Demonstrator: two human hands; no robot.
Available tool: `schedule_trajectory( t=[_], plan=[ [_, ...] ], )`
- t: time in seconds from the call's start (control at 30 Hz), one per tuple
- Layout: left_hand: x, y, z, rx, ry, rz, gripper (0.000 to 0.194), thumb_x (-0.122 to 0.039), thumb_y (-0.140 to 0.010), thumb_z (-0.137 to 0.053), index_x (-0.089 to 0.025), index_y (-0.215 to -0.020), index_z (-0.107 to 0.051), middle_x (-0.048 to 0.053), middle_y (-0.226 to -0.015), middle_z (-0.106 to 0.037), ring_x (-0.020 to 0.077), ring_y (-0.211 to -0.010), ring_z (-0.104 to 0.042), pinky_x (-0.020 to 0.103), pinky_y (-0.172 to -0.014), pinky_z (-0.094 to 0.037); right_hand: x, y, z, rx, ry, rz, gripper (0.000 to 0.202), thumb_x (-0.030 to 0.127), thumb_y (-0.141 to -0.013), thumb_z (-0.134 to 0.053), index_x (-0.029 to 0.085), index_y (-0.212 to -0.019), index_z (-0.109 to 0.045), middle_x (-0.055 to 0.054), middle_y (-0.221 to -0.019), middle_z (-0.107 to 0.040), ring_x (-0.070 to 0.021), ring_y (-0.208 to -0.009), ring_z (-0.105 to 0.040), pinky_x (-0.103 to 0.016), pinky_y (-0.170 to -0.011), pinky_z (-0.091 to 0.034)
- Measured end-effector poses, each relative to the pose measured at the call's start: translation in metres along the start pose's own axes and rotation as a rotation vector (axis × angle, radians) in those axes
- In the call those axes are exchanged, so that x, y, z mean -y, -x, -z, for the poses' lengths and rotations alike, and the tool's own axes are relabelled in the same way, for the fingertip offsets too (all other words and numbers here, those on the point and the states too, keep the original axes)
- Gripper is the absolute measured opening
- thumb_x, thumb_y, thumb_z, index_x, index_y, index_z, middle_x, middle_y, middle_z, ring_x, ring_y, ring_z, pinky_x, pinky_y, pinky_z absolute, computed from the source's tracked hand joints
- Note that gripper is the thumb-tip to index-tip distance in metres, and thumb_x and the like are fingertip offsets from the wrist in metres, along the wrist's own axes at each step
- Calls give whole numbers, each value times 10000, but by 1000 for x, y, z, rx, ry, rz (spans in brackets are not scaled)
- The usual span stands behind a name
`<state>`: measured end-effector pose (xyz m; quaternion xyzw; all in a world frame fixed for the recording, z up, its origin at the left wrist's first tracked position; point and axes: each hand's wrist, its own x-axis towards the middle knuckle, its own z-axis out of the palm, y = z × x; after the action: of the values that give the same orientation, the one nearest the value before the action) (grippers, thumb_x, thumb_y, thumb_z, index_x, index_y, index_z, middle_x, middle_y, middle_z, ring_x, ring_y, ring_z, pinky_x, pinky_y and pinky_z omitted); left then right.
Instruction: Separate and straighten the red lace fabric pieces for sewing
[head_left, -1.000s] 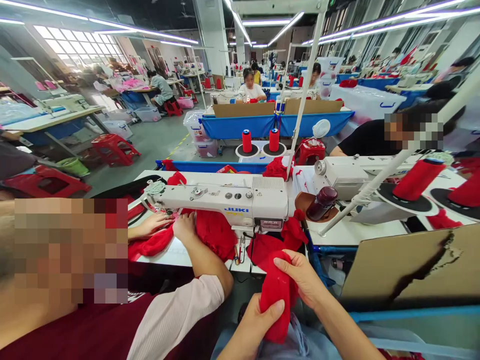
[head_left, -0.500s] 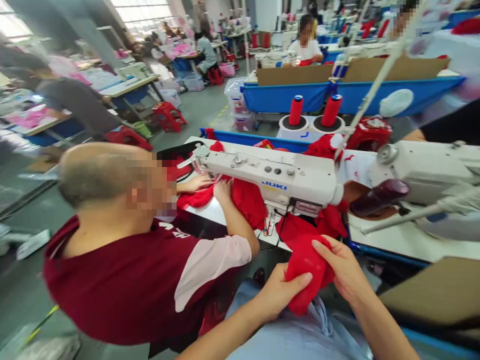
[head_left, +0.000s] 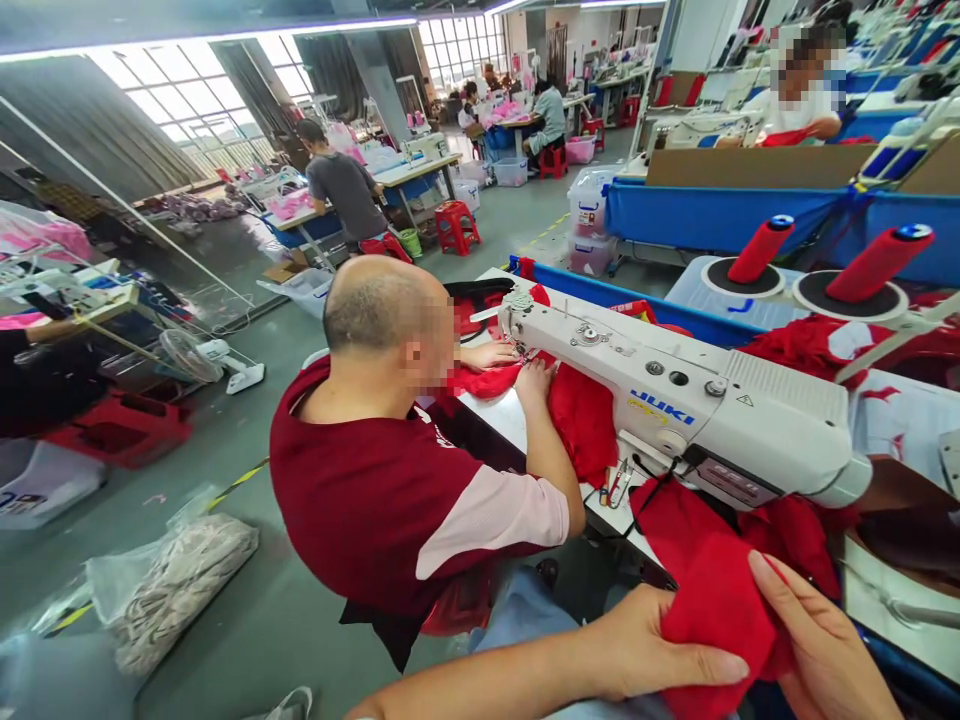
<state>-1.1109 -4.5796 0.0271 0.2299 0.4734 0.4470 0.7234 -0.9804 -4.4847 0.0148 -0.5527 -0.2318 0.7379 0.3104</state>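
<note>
A piece of red fabric (head_left: 720,590) is stretched between my two hands at the lower right, and its upper end runs up to the edge of the sewing table. My left hand (head_left: 652,645) pinches its lower left part, thumb on top. On the right side, my right hand (head_left: 817,630) grips the same fabric with the thumb lying over it; the lower fingers are partly hidden. Beyond the fabric stands a white JUKI sewing machine (head_left: 675,390).
Close on the left, a seated person in a dark red shirt (head_left: 375,480) works with both hands on red cloth (head_left: 585,420) at the machine. Red thread cones (head_left: 761,250) stand behind it. A bagged bundle (head_left: 187,590) lies on the floor.
The view has swung left, so the machine, the person and my hands appear farther right. Both hands still hold the red fabric.
</note>
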Motion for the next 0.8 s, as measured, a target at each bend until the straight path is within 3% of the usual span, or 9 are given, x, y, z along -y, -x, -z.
schedule_trajectory(
  t=[0.33,0.53,0.8],
  plan=[
    [-1,0,-1,-11,-27,44,691,-693,-340,-792,-157,-768,-705,-16,-747,-566,114,-683,-453,263,-706,-410,-1,-1,1,-21,4,8,525,448,-293,-936,267,-746,-742,-12,-702,-744,-249,-705,-716,-262,-572,-610],
    [4,-3,2,4,-28,2,687,-724,-405,-760,-156,-787,-699,-21,-735,-551,107,-675,-436,245,-683,-390,1,-2,-1,-21,28,29,516,475,-287,-929,249,-705,-728,-17,-646,-726,-246,-630,-700,-272,-508,-589],
    [-3,0,2,-53,38,28,596,-611,-482,-817,-105,-757,-663,-8,-654,-579,88,-579,-459,224,-591,-371,13,5,-9,114,5,94,444,551,-503,-853,191,-710,-695,-51,-610,-712,-272,-685,-704,-316,-535,-554]
  ],
)
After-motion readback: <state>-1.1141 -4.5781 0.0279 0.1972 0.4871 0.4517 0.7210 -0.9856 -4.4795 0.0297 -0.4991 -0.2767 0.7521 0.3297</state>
